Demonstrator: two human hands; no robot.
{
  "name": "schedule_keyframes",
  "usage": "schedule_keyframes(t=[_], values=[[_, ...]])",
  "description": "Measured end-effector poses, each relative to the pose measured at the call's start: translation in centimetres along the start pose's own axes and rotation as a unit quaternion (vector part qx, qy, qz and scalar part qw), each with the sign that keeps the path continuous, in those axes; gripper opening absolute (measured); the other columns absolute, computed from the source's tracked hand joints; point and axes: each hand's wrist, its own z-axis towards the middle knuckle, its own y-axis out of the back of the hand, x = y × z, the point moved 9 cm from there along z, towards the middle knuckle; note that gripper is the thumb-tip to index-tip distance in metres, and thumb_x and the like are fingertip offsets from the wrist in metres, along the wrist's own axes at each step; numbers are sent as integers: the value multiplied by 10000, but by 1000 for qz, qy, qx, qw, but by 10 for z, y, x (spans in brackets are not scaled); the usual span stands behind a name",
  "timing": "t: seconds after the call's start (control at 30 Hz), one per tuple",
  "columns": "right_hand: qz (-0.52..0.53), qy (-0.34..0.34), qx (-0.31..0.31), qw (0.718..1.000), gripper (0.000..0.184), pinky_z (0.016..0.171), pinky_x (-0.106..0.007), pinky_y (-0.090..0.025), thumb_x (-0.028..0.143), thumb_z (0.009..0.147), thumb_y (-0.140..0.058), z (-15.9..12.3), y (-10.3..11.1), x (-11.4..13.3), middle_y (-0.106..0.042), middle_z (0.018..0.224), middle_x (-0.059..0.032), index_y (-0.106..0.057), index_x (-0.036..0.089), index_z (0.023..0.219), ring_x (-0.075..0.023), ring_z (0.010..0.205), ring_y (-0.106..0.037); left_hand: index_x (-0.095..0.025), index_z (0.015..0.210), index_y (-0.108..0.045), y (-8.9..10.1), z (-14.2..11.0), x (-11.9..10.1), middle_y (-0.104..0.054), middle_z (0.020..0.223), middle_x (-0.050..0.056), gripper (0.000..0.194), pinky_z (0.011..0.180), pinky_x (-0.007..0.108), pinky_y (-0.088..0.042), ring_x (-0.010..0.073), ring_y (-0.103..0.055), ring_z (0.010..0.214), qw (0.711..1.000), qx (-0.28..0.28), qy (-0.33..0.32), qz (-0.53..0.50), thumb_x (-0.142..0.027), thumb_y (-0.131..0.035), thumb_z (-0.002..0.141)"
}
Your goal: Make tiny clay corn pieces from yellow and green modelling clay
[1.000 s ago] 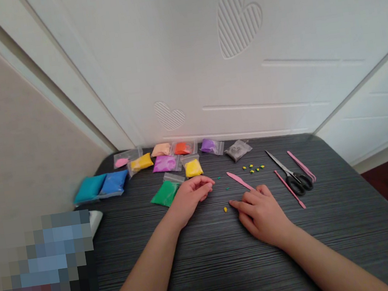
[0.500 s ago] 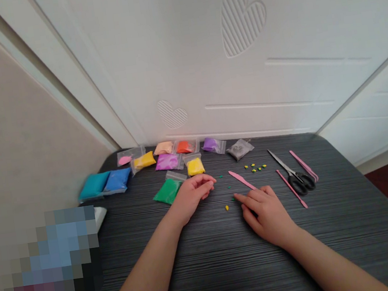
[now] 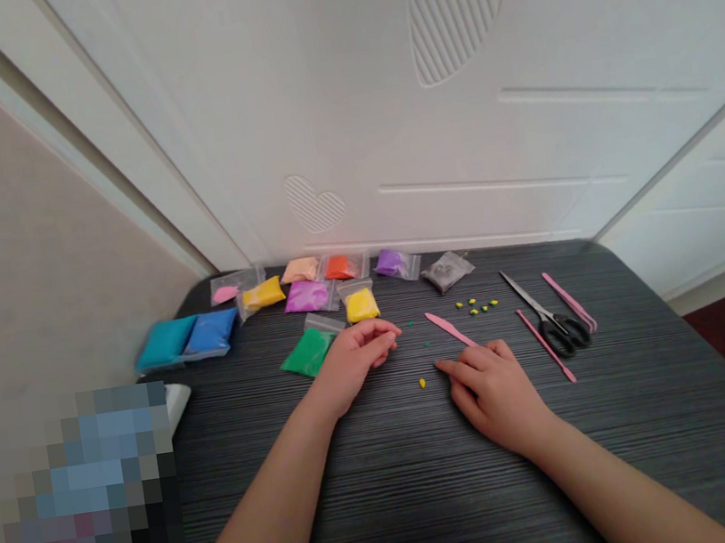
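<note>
My left hand (image 3: pixel 351 358) rests on its side on the dark striped table (image 3: pixel 398 482), fingers curled in toward the thumb; whether anything is inside them is hidden. It lies right beside a green clay bag (image 3: pixel 307 353) and just below a yellow clay bag (image 3: pixel 361 305). My right hand (image 3: pixel 497 392) lies flat, palm down, with the index finger stretched toward a tiny yellow clay piece (image 3: pixel 422 383) and a small gap between them. A pink plastic knife (image 3: pixel 448 329) ends at that hand's knuckles.
Several more clay bags line the back edge, among them purple (image 3: pixel 389 262), magenta (image 3: pixel 307 295), blue (image 3: pixel 210 331) and teal (image 3: pixel 163 343). Small yellow and green bits (image 3: pixel 475 305) lie mid-table. At the right are scissors (image 3: pixel 548 317) and pink tools (image 3: pixel 545 345).
My right index fingertip has drawn back slightly from the tiny yellow piece. The view has tilted a little; my left hand has stayed in place.
</note>
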Motion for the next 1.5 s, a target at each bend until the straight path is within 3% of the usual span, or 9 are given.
schedule_keyframes(t=[0.8, 1.5], values=[[-14, 17, 14, 1000, 275, 765, -349, -271, 240, 843, -389, 0, -2, 4, -573, 803, -18, -554, 257, 1062, -155, 801, -504, -158, 864, -584, 0, 0, -2, -520, 710, -11, 186, 507, 192, -287, 56, -397, 547, 1000, -7, -9, 6, -298, -551, 745], [19, -2, -45, 999, 226, 748, -320, -279, 223, 840, -411, 7, 8, -2, -609, 813, -33, -592, 212, 976, -150, 801, -521, -152, 845, -588, -2, -1, -6, -528, 700, -3, 192, 488, 198, -278, 58, -388, 517, 1000, -12, -15, 9, -301, -548, 730]])
